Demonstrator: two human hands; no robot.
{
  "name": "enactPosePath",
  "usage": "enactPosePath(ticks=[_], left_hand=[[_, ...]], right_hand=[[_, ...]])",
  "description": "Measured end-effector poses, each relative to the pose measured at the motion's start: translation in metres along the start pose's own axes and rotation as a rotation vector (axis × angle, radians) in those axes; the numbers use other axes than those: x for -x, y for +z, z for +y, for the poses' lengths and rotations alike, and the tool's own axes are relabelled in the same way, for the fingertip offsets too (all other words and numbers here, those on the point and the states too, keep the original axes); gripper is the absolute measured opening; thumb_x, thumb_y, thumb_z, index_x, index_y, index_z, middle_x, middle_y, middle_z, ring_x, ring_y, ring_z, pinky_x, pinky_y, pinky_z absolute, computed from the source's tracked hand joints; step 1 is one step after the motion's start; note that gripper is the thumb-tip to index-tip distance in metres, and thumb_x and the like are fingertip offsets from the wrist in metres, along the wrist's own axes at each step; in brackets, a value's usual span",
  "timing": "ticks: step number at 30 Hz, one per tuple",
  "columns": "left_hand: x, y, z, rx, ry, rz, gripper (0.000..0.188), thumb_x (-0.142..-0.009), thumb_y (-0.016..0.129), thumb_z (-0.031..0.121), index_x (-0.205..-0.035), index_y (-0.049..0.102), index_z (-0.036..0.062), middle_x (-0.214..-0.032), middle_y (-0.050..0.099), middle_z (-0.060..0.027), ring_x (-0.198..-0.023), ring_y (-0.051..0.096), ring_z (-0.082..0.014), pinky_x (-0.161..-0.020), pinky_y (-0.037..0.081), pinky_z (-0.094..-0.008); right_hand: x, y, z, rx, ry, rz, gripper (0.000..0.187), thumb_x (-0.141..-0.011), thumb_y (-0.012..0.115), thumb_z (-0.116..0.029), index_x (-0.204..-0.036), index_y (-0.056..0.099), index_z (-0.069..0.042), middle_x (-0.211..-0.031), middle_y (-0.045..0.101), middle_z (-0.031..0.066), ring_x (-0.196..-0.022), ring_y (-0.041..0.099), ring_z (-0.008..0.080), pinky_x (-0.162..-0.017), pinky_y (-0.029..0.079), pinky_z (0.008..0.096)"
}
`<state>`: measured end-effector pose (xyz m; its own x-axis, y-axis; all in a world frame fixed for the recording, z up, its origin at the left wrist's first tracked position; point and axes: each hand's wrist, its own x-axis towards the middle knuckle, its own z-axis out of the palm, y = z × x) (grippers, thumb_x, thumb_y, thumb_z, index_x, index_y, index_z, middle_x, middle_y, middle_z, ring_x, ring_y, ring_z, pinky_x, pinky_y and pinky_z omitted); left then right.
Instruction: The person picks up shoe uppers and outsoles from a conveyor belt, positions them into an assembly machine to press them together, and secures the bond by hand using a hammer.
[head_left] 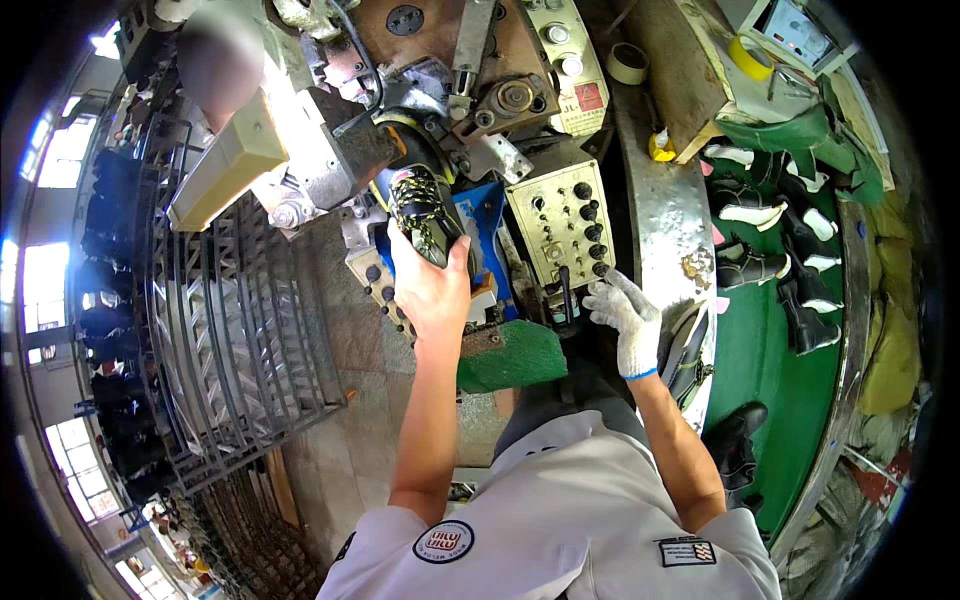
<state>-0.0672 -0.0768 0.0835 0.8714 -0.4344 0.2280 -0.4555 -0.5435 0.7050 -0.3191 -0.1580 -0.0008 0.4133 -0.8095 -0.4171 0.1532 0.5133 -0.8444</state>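
Note:
My bare left hand [432, 290] is closed around the heel end of a dark shoe [418, 200] with black-and-yellow laces. The shoe's toe points away from me, up into the metal clamps of a machine [410, 85]. My right hand [628, 322], in a pale knitted glove with a blue cuff edge, holds nothing, and its fingers are stretched out. It is beside the lower right corner of a cream control panel [548, 222] with black knobs. A black lever [565, 290] stands just left of its fingertips.
A green-topped bench [765, 375] on the right carries several dark shoes with white parts. Another shoe [688, 355] lies by the metal ledge [655, 195] near my right wrist. A tape roll [627, 64] sits farther back. Metal racks [240, 340] stand at left; a person is beyond the machine.

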Motion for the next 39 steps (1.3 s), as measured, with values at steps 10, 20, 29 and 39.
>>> enactPosePath(ticks=[10, 20, 29, 39], left_hand=[[0.006, 0.015, 0.015, 0.074, -0.036, 0.110, 0.062, -0.081, 0.082, 0.011, -0.135, 0.053, 0.0065, -0.114, 0.072, -0.0182, -0.105, 0.070, -0.0362, -0.092, 0.053, -0.0451], [0.003, 0.023, 0.005, -0.012, -0.086, 0.144, 0.055, -0.080, 0.082, 0.021, -0.127, 0.057, 0.0060, -0.109, 0.072, -0.0198, -0.098, 0.071, -0.0360, -0.088, 0.054, -0.0448], [0.008, 0.023, 0.021, -0.027, -0.135, 0.135, 0.062, -0.080, 0.080, 0.013, -0.135, 0.053, 0.0059, -0.112, 0.073, -0.0182, -0.102, 0.071, -0.0361, -0.091, 0.054, -0.0435], [-0.014, 0.016, -0.017, 0.329, -0.173, -0.052, 0.047, -0.082, 0.080, 0.011, -0.124, 0.060, 0.0050, -0.106, 0.069, -0.0040, -0.095, 0.063, -0.0181, -0.090, 0.049, -0.0335]], right_hand=[[0.002, -0.050, -0.014, -0.037, 0.027, -0.027, 0.054, -0.101, 0.067, -0.021, -0.143, 0.053, 0.011, -0.118, 0.073, 0.0213, -0.095, 0.075, 0.0248, -0.080, 0.057, 0.0301], [-0.006, -0.087, -0.016, -0.021, 0.068, -0.095, 0.057, -0.099, 0.070, -0.025, -0.142, 0.054, 0.010, -0.115, 0.073, 0.0209, -0.093, 0.075, 0.0238, -0.079, 0.058, 0.0301], [-0.013, -0.080, -0.018, -0.029, 0.043, -0.053, 0.058, -0.099, 0.071, -0.024, -0.142, 0.054, 0.010, -0.115, 0.074, 0.0211, -0.091, 0.075, 0.0239, -0.078, 0.058, 0.0304], [-0.003, -0.044, -0.009, -0.052, 0.048, -0.047, 0.056, -0.100, 0.069, -0.022, -0.143, 0.053, 0.011, -0.115, 0.072, 0.0229, -0.091, 0.074, 0.0251, -0.077, 0.059, 0.0307]])
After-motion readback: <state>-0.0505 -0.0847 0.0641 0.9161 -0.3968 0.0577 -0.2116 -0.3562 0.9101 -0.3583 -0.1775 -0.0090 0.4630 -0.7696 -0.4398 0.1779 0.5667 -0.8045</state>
